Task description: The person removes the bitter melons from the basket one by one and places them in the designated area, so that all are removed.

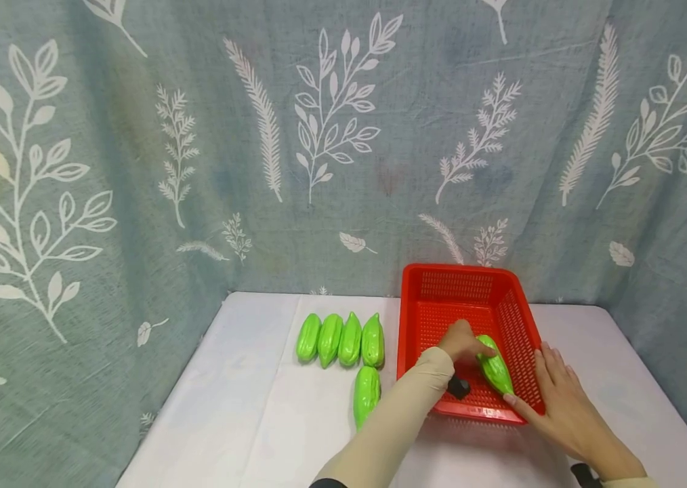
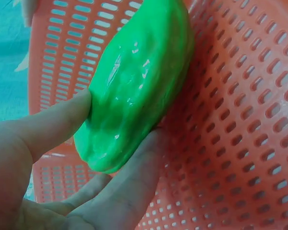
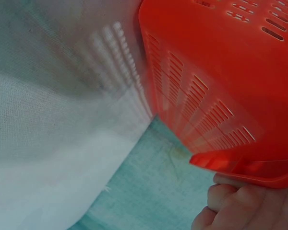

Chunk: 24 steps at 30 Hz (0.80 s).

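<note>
A glossy, bright green gourd-like piece [image 1: 494,366], oblong and faintly ridged, lies tilted inside a red perforated plastic basket [image 1: 464,408]. My left hand [image 1: 464,341] pinches one end of it between thumb and fingers, as the left wrist view shows around the green gourd [image 2: 134,86]. My right hand [image 1: 569,407] rests at the basket's near right corner, fingers stretched along the outer wall and thumb by the front rim. In the right wrist view its fingers [image 3: 230,203] touch the outside under the rim. The gourd's underside is hidden.
Four similar green gourds [image 1: 331,337] stand in a row left of the basket. Another gourd [image 1: 366,393] lies nearer, partly hidden by my left sleeve. A white-covered table [image 1: 215,407] carries everything, with a leaf-patterned curtain [image 1: 209,169] behind and at both sides.
</note>
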Each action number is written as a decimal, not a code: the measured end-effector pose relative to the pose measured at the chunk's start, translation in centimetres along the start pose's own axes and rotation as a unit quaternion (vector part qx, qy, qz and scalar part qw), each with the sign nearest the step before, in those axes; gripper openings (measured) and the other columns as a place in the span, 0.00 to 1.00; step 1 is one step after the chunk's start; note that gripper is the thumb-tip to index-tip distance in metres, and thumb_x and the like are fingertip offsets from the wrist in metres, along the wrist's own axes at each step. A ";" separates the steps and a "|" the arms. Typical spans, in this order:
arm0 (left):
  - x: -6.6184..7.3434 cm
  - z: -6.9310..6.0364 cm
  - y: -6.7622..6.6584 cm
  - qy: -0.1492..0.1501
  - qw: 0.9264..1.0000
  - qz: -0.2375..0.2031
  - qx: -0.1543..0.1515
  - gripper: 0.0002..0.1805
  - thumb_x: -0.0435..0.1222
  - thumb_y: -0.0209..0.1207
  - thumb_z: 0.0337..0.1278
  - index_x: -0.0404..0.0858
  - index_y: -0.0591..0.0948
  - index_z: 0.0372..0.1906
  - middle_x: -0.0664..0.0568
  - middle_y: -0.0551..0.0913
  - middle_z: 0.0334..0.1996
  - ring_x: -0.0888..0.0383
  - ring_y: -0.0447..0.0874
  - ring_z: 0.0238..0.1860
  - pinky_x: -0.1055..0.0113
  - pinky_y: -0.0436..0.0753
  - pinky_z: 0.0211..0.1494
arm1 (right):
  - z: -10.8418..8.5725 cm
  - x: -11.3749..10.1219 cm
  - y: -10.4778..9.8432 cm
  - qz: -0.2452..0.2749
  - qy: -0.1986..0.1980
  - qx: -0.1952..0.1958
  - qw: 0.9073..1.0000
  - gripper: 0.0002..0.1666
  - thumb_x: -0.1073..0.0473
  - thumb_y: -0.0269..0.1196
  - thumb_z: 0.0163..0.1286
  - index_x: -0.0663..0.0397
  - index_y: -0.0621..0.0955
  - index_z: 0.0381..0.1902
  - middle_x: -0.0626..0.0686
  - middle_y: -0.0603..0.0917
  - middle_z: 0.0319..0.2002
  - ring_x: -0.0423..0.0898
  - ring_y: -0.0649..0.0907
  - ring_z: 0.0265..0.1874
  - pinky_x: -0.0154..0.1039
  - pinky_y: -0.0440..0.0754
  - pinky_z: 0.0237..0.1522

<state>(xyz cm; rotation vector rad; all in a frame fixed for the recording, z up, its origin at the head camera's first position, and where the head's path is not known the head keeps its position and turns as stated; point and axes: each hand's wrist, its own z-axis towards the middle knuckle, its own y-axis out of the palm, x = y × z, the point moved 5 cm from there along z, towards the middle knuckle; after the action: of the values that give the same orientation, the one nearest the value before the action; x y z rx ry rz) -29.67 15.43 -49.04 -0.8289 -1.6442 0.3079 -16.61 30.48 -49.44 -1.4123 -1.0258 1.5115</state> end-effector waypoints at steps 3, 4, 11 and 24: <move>0.0 0.4 -0.4 0.010 1.000 -0.003 0.003 0.19 0.40 0.80 0.46 0.37 0.79 0.23 0.56 0.69 0.19 0.60 0.64 0.22 0.69 0.68 0.27 | 0.0 0.0 -0.1 0.000 -0.001 0.003 1.000 0.70 0.24 0.59 0.67 0.74 0.47 0.80 0.77 0.48 0.79 0.75 0.50 0.78 0.79 0.53 0.72; -0.1 0.5 -0.5 0.013 1.000 -0.003 0.005 0.19 0.40 0.80 0.46 0.38 0.78 0.22 0.56 0.67 0.18 0.60 0.63 0.21 0.69 0.67 0.26 | 0.0 0.0 -0.1 0.000 -0.002 0.004 1.000 0.70 0.25 0.59 0.66 0.74 0.47 0.80 0.77 0.48 0.79 0.75 0.50 0.78 0.79 0.53 0.72; -0.7 1.8 -1.1 0.018 0.999 -0.023 0.013 0.27 0.41 0.80 0.46 0.43 0.71 0.12 0.59 0.59 0.12 0.61 0.56 0.18 0.68 0.62 0.22 | 0.0 0.0 0.0 0.014 -0.004 0.002 1.000 0.71 0.25 0.60 0.66 0.73 0.45 0.81 0.77 0.46 0.79 0.75 0.48 0.78 0.80 0.52 0.72; -0.8 1.3 -3.5 0.026 0.994 -0.110 0.014 0.15 0.39 0.78 0.51 0.30 0.88 0.27 0.39 0.89 0.26 0.50 0.88 0.25 0.61 0.85 0.30 | 0.0 0.1 0.0 0.023 -0.001 -0.005 1.000 0.71 0.26 0.60 0.67 0.73 0.43 0.81 0.77 0.43 0.80 0.77 0.47 0.78 0.80 0.48 0.73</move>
<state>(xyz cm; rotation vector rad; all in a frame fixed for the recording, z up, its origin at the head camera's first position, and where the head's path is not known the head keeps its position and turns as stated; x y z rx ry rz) -32.04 12.71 -47.81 -0.6237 -1.6617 0.1538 -16.58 30.57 -49.48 -1.4498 -1.0091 1.5432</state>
